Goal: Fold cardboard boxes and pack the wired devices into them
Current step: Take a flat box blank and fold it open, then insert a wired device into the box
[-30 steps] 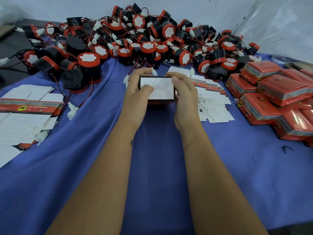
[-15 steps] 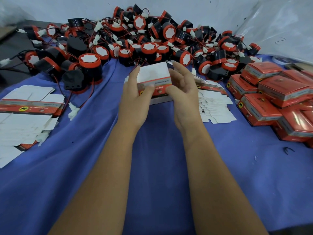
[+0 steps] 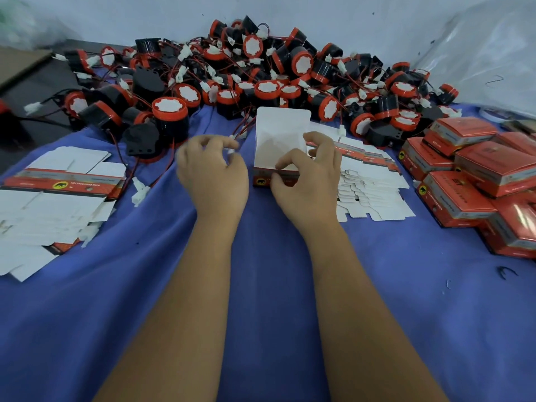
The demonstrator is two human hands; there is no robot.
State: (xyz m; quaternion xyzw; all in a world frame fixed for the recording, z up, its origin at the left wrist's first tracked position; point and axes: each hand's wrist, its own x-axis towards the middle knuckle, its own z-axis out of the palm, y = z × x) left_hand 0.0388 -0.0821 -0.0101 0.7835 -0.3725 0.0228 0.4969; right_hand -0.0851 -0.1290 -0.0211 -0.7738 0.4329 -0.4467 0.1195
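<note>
White-lined cardboard box (image 3: 278, 146) in right hand (image 3: 307, 181) grip; left hand (image 3: 213, 172) loosely curled.

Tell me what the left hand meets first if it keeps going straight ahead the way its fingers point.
Likely the white connector and red wires just beyond the left hand, then the device pile; depth is unclear.
</note>
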